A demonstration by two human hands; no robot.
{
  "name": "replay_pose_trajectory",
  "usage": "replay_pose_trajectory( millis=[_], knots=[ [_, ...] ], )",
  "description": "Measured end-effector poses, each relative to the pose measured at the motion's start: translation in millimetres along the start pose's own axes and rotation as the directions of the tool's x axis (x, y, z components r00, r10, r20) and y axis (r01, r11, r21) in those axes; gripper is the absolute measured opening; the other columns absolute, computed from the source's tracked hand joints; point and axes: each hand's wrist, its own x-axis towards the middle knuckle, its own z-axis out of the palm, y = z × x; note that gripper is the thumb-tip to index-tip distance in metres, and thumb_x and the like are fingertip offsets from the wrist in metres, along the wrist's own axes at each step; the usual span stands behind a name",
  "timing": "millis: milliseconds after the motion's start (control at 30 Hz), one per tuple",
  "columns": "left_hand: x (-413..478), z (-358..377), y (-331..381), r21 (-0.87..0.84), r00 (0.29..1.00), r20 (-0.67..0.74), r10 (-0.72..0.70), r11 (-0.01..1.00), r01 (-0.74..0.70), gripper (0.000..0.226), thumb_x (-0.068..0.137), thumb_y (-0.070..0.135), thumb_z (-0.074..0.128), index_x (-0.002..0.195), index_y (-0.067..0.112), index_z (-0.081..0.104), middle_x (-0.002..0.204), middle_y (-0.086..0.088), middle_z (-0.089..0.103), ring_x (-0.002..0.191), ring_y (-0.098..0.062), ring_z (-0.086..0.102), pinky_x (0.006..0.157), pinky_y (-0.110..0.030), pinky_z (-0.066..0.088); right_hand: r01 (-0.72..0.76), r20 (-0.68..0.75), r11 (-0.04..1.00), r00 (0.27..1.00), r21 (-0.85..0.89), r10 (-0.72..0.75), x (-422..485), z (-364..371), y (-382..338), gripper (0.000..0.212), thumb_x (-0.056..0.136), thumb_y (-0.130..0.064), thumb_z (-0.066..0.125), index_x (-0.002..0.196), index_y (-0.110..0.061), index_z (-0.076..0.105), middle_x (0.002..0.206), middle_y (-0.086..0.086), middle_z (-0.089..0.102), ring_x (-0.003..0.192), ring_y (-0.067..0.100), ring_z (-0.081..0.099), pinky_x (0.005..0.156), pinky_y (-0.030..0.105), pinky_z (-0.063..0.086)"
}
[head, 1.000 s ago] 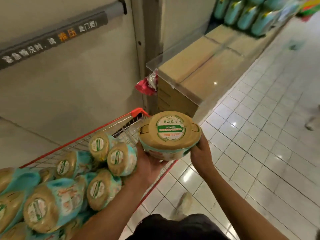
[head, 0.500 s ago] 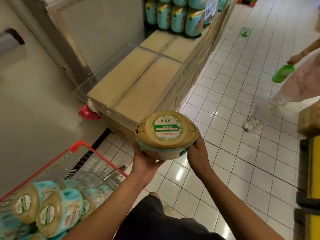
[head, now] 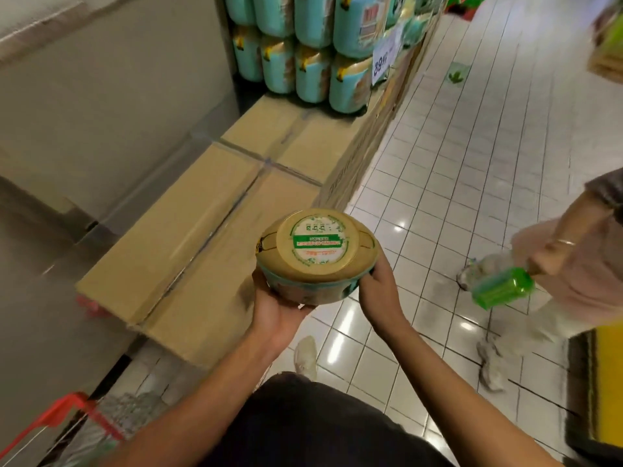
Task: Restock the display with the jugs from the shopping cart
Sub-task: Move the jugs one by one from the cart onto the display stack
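I hold one jug (head: 315,252) in front of me, its round tan end with a green and white label facing up. My left hand (head: 274,306) cups it from below on the left side. My right hand (head: 377,286) grips its right side. The display (head: 303,59) of stacked teal jugs stands ahead at the top of the view, on a row of cardboard boxes (head: 188,237). Only the red corner of the shopping cart (head: 67,416) shows at the bottom left.
Another person (head: 573,251) stands close on the right, a green bottle (head: 502,288) in their hand. A white price sign (head: 384,59) hangs on the display. A grey wall runs along the left. White tiled floor stretches ahead on the right.
My view has swung right and forward. The cart has slid almost out of view, the boxes and display are nearer, and the person on the right is closer. Both hands still hold the jug.
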Motion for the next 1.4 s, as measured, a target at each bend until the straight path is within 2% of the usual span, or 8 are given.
replay_pose_trajectory(
  millis=[300,467,767,933,1000,1167,1267,1400],
  knots=[
    [119,60,81,-0.088,0.997,-0.001,0.083,0.993,-0.082,0.070,0.094,0.077,0.040,0.150,0.036,0.054,0.148,-0.009,0.061,0.131,-0.032,0.062,0.096,-0.053,0.057,-0.016,0.120,0.999,0.993,0.037,0.012,181,9,-24,0.039,0.097,-0.020,0.055,0.134,-0.023,0.065,0.124,-0.011,0.073,0.120,0.007,0.066,0.097,0.022,0.056],
    [184,81,118,-0.156,0.984,-0.123,0.132,0.976,-0.150,0.081,0.085,0.083,0.043,0.152,0.038,0.049,0.150,-0.007,0.058,0.126,-0.026,0.066,0.089,-0.048,0.060,-0.054,0.237,0.999,0.970,0.008,0.051,294,24,-9,0.045,0.087,-0.015,0.052,0.129,-0.008,0.066,0.124,0.010,0.073,0.117,0.039,0.066,0.097,0.058,0.055],
    [284,120,162,-0.457,0.885,-0.460,0.072,0.836,-0.305,0.068,0.101,0.070,0.025,0.160,0.035,0.033,0.165,-0.006,0.036,0.142,-0.029,0.044,0.102,-0.052,0.043,-0.051,0.541,0.998,0.841,0.029,0.027,463,67,13,0.050,0.080,-0.006,0.051,0.127,-0.001,0.068,0.124,0.011,0.075,0.116,0.023,0.068,0.097,0.038,0.057],
    [313,135,166,-0.464,0.796,-0.602,0.066,0.783,-0.415,0.051,0.106,0.062,0.025,0.139,0.034,0.051,0.150,-0.006,0.054,0.137,-0.028,0.050,0.107,-0.053,0.039,-0.063,0.655,0.998,0.755,0.026,0.031,513,81,22,0.050,0.081,0.000,0.050,0.122,-0.017,0.073,0.121,-0.001,0.077,0.119,0.020,0.069,0.099,0.035,0.056],
    [319,138,168,-0.427,0.759,-0.649,0.057,0.799,-0.424,0.041,0.108,0.057,0.031,0.125,0.031,0.057,0.139,-0.009,0.060,0.125,-0.030,0.061,0.097,-0.051,0.052,-0.070,0.686,0.997,0.727,0.025,0.034,529,84,26,0.053,0.081,0.003,0.049,0.112,-0.031,0.076,0.114,-0.006,0.078,0.112,0.013,0.070,0.095,0.030,0.056],
    [325,132,166,-0.229,0.624,-0.772,0.124,0.861,-0.455,0.022,0.107,0.031,0.052,0.109,0.024,0.073,0.116,-0.005,0.078,0.116,-0.023,0.070,0.080,-0.034,0.062,-0.077,0.740,0.997,0.671,0.007,0.046,559,92,46,0.034,0.081,0.006,0.050,0.101,-0.016,0.065,0.101,-0.005,0.071,0.099,0.014,0.062,0.091,0.039,0.050],
    [322,123,166,-0.147,0.638,-0.744,0.199,0.883,-0.447,0.019,0.106,0.028,0.056,0.115,0.024,0.072,0.109,0.008,0.079,0.112,-0.014,0.072,0.087,-0.033,0.060,-0.085,0.710,0.996,0.702,0.000,0.060,563,93,53,0.047,0.085,0.004,0.051,0.110,-0.032,0.070,0.110,-0.010,0.073,0.107,0.013,0.064,0.099,0.040,0.050],
    [318,112,164,0.099,0.678,-0.666,0.311,0.938,-0.333,0.035,0.103,0.015,0.063,0.137,0.016,0.059,0.132,-0.007,0.066,0.124,-0.026,0.064,0.086,-0.035,0.062,-0.045,0.654,0.996,0.752,-0.083,0.088,561,85,51,0.037,0.091,-0.021,0.060,0.118,-0.045,0.061,0.119,-0.021,0.069,0.116,0.002,0.062,0.102,0.022,0.047]
  ],
)
